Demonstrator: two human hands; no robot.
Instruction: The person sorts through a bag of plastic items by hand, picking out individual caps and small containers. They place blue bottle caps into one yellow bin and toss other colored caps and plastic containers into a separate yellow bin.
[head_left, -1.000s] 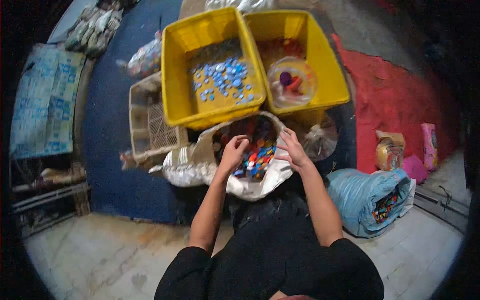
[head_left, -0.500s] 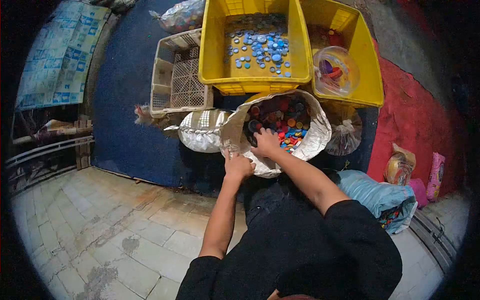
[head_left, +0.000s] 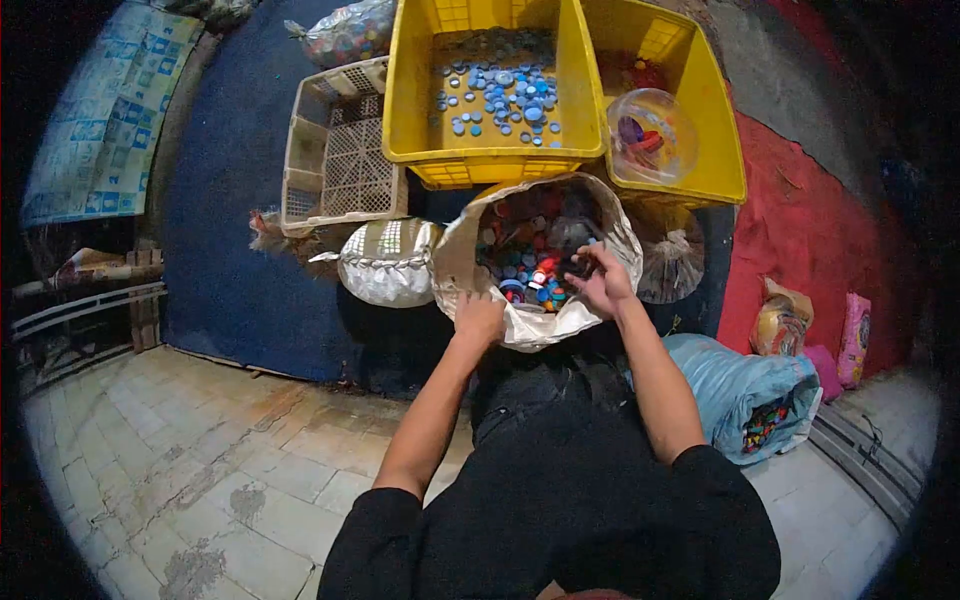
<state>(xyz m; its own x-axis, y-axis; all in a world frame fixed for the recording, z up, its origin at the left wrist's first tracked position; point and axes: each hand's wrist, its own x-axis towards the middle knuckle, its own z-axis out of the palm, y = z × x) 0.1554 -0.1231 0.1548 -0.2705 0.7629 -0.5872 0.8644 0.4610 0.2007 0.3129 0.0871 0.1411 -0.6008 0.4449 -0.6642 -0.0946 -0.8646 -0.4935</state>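
Observation:
A white woven sack [head_left: 456,262] stands wide-mouthed in front of me, with many bottle caps [head_left: 540,275] of red, blue, white and dark colours inside. My left hand [head_left: 480,316] is closed on its near left rim, the fingers folded over the edge. Over the right side of the mouth is my right hand [head_left: 606,284], its thumb and fingers curved and apart above the caps. A small pale-blue spot shows by its fingertips.
Behind the sack stand a yellow crate [head_left: 495,160] with blue caps, another yellow crate [head_left: 690,180] holding a clear tub [head_left: 650,135], and a white plastic basket [head_left: 345,170]. A tied white sack [head_left: 388,272] sits left; a blue sack [head_left: 735,385] of caps lies right.
My right hand has moved from the middle of the sack to its right side and turned, fingers apart. The caps inside lie differently. My left hand stays at the rim, now with fingers folded over.

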